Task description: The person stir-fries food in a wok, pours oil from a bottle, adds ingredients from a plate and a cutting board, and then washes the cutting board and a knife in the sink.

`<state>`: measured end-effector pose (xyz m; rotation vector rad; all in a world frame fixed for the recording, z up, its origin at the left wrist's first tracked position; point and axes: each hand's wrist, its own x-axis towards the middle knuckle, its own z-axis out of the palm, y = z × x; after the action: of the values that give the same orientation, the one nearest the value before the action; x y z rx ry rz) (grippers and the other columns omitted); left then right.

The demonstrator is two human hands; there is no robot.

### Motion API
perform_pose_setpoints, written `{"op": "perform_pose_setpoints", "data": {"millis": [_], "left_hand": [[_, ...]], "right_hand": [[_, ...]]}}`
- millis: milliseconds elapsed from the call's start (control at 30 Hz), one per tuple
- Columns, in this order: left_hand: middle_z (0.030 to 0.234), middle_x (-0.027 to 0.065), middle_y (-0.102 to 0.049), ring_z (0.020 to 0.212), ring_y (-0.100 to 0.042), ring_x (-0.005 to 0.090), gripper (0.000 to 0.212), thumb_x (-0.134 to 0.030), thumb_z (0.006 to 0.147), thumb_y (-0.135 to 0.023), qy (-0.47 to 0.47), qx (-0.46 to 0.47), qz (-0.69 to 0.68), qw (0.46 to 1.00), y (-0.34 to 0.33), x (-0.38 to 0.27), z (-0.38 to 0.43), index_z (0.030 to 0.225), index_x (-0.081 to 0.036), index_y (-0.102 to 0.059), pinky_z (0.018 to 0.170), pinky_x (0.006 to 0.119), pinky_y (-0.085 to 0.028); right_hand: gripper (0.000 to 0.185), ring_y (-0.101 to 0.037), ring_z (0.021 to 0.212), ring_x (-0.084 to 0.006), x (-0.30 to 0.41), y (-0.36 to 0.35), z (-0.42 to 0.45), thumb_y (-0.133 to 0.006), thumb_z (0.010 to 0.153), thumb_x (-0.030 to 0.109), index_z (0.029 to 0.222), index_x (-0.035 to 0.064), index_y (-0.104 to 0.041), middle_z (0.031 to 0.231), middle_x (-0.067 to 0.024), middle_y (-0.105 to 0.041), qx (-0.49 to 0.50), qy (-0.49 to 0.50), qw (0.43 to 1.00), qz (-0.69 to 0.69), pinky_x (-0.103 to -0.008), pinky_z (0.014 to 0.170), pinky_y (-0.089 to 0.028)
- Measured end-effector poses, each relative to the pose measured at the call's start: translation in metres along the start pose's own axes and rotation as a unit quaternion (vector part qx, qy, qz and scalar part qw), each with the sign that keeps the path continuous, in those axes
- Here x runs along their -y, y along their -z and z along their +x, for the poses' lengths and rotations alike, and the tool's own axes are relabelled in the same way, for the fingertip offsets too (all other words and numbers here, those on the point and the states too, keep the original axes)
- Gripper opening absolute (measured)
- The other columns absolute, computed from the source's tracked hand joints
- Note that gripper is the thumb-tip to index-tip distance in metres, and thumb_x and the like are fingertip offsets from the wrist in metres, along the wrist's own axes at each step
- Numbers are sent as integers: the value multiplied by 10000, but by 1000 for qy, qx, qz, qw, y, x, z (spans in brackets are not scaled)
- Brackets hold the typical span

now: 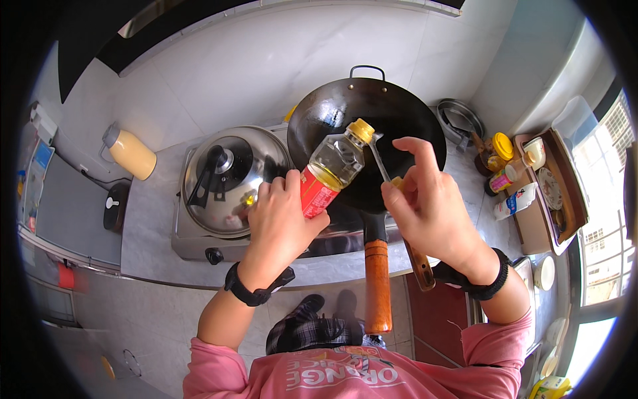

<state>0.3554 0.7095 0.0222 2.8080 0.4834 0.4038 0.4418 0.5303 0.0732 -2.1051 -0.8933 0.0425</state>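
Note:
My left hand (279, 219) is wrapped around a clear plastic bottle (336, 164) of yellow oil with a red label and a yellow neck collar. The bottle leans with its neck over the black wok (366, 95). In my right hand (433, 204) is a spatula, its metal shank (382, 162) reaching towards the wok and its wooden handle (420, 267) coming out below the palm. A small yellow piece (397, 182), possibly the bottle's cap, shows between thumb and fingers; my index finger is raised. The wok's wooden handle (378, 289) points towards me.
Left of the wok, a lidded steel pan (237, 182) covers the other burner of the gas stove (182, 239). A yellow jug (132, 152) stands further left. To the right are steel pans (461, 119), seasoning bottles (501, 179) and a dish rack (536, 229).

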Motion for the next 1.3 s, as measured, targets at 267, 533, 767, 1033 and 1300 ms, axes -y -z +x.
{"op": "perform_pose_setpoints", "data": {"millis": [267, 533, 767, 1033, 1300], "left_hand": [[878, 163, -586, 873, -553, 336, 492, -293, 630, -716, 18, -16, -62, 998, -9, 1, -13, 956, -5, -486, 695, 425, -479], [995, 79, -586, 894, -574, 149, 491, -124, 676, -745, 26, 10, -393, 919, -15, 28, -41, 1083, -12, -493, 791, 294, -460], [956, 70, -619, 872, -595, 160, 494, -105, 643, -729, 7, 47, -523, 851, 9, 89, -93, 1080, -30, -511, 799, 296, -457], [912, 23, -588, 876, -558, 127, 442, -9, 629, -663, 18, 121, -613, 781, 90, 213, -171, 1052, -44, -539, 800, 286, -435], [981, 20, -555, 904, -516, 119, 476, 6, 607, -656, 30, 176, -607, 774, 137, 356, -239, 1057, -56, -516, 789, 276, -424]], "right_hand": [[361, -558, 471, -261, -4, 11, -13, -564, 788, 74, 1074, -18, -364, 547, -120, -543, -34, -18, 999, 33, -334, 464, -424], [215, -544, 640, -58, 6, 1, -16, -642, 792, 47, 938, -32, -505, 716, -26, -572, -95, 65, 976, 183, -204, 602, -462], [292, -586, 721, -113, 97, -41, -15, -690, 721, 20, 984, -28, -573, 770, -61, -600, 34, 177, 973, 143, -239, 687, -496], [274, -615, 717, -214, 236, -158, -4, -687, 671, 29, 914, -25, -573, 792, -124, -613, 162, 342, 924, 59, -302, 669, -508], [245, -616, 737, -224, 361, -269, 17, -675, 651, -20, 889, -21, -615, 817, -122, -623, 348, 404, 845, 33, -297, 660, -509]]}}
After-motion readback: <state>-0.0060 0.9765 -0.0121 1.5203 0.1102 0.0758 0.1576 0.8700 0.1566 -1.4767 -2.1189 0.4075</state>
